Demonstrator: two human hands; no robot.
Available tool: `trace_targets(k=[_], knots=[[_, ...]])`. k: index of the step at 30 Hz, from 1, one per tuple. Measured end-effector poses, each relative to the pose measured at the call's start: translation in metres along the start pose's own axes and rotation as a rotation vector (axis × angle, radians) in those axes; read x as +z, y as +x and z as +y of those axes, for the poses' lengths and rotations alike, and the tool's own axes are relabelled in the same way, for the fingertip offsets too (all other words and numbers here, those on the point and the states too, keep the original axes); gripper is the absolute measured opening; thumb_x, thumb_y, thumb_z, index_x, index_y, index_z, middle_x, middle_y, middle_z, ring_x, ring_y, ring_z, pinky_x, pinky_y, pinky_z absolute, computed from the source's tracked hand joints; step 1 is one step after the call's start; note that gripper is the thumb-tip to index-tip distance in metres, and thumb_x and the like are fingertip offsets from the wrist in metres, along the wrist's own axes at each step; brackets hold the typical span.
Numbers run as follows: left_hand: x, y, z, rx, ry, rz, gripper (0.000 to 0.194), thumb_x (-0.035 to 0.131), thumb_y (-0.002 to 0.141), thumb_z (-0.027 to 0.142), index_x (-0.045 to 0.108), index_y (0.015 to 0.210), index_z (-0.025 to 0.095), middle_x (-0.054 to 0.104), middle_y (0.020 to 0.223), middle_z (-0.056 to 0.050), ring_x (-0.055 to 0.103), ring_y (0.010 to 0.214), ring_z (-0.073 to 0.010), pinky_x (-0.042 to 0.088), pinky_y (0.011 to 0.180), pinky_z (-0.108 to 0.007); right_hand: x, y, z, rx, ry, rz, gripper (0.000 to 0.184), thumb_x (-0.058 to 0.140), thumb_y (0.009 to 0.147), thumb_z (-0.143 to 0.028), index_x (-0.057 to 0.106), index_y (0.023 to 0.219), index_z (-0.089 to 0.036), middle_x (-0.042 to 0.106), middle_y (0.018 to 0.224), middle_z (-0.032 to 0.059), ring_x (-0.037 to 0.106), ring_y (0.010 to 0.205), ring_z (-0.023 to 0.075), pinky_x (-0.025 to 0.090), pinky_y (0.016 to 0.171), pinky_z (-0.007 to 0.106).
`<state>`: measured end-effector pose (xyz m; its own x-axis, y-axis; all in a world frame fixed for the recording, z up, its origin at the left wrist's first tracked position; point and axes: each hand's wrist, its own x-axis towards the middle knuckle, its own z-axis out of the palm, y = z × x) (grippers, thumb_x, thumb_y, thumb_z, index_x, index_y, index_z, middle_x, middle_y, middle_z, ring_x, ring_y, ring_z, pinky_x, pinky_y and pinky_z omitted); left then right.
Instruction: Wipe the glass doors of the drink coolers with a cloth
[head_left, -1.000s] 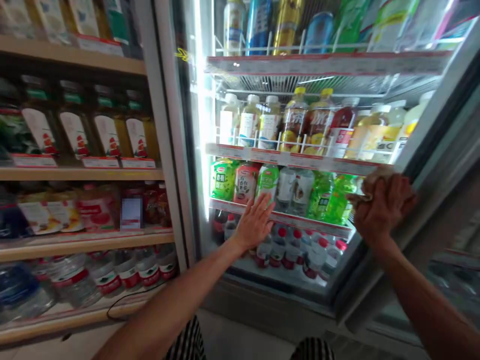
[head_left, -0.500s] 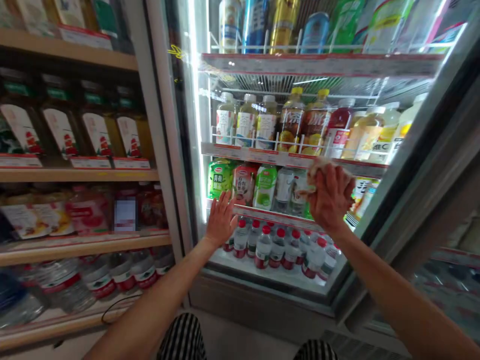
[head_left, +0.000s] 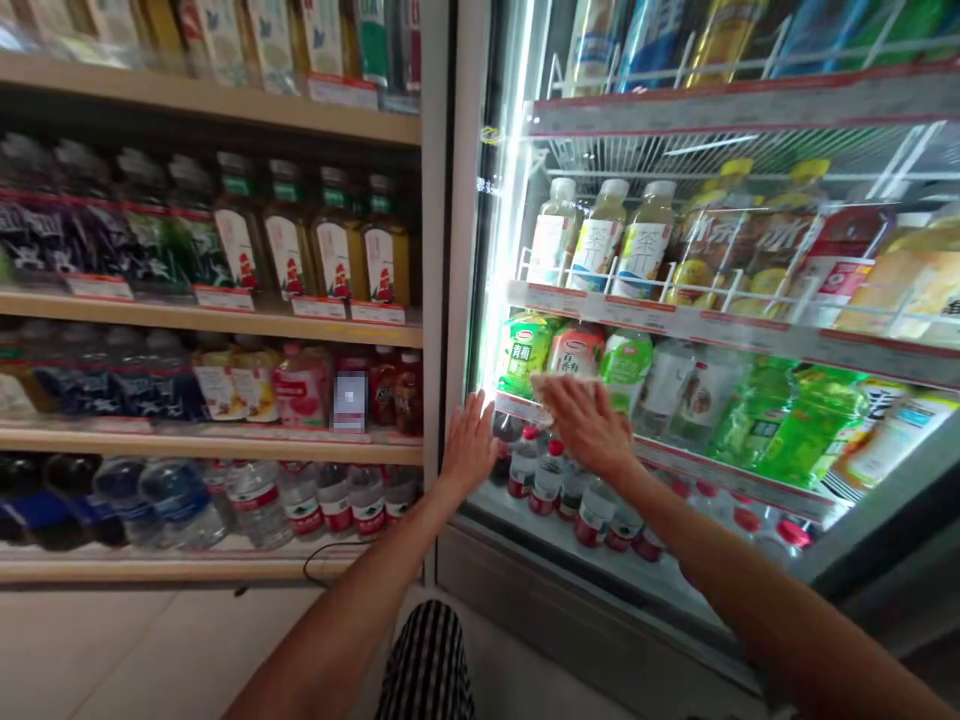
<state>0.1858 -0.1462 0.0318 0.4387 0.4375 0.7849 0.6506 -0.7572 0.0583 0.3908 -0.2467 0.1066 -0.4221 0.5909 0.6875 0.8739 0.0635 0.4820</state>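
Note:
My right hand (head_left: 592,425) presses a pale, crumpled cloth (head_left: 546,386) flat on the glass door of a lit drinks fridge. Only the cloth's upper and left edge shows past my fingers. Behind the glass there are a green bottle (head_left: 523,355), a red-labelled bottle (head_left: 576,348) and a green-and-white bottle (head_left: 626,365). My left hand (head_left: 469,447) holds nothing; its fingers are stretched out and rest at the left edge of the door, by the upright frame (head_left: 437,300).
To the left, open wooden shelves (head_left: 187,440) carry rows of bottles. Red-capped water bottles (head_left: 551,475) stand low in the fridge. A thin black cable (head_left: 319,555) hangs by the bottom shelf. My checked trouser knee (head_left: 427,665) is below, above the pale floor (head_left: 105,640).
My right hand and the cloth have moved left and slightly down across the glass, closer to my left hand. The view has turned left, showing more of the wooden shelves.

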Motion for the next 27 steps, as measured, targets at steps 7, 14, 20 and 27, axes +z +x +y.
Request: trace_targets(k=[7,14,20,27], knots=[[-0.01,-0.01,-0.016,-0.011,0.007,-0.015,0.064,0.046,0.082,0.02,0.021,0.141,0.014,0.024,0.149,-0.015,0.016,0.139,-0.0245,0.024,0.112,-0.049,0.028,-0.003,-0.029,-0.345,0.052,-0.054,0.061,0.035,0.088,-0.014,0.014,0.145,-0.016,0.044,0.14,0.0039,0.036,0.13,0.0178,0.019,0.114,0.041],[-0.019,0.009,-0.01,-0.012,-0.039,0.027,0.066,0.046,0.082,0.02,0.016,0.141,0.014,0.022,0.149,-0.015,0.014,0.14,-0.025,0.024,0.111,-0.05,0.01,0.043,-0.016,-0.087,0.022,-0.04,0.067,0.033,0.087,-0.013,0.002,0.146,-0.02,0.029,0.148,0.0047,0.025,0.137,0.0232,0.014,0.113,0.05],[-0.028,0.017,-0.009,0.034,-0.03,0.028,0.066,0.047,0.081,0.019,0.017,0.141,0.014,0.024,0.148,-0.016,0.016,0.139,-0.026,0.025,0.111,-0.05,0.021,-0.016,-0.021,-0.378,0.073,-0.128,0.064,0.036,0.086,-0.012,0.011,0.145,-0.018,0.042,0.141,0.0039,0.035,0.131,0.0172,0.023,0.112,0.042],[-0.044,0.08,0.011,0.129,-0.034,0.111,0.064,0.043,0.085,0.023,0.014,0.142,0.015,0.02,0.15,-0.015,0.007,0.141,-0.0236,0.021,0.112,-0.05,-0.081,0.082,0.097,0.268,-0.182,0.192,0.055,0.039,0.09,-0.03,0.026,0.142,-0.019,0.023,0.15,0.0083,0.011,0.14,0.0281,0.002,0.11,0.059]])
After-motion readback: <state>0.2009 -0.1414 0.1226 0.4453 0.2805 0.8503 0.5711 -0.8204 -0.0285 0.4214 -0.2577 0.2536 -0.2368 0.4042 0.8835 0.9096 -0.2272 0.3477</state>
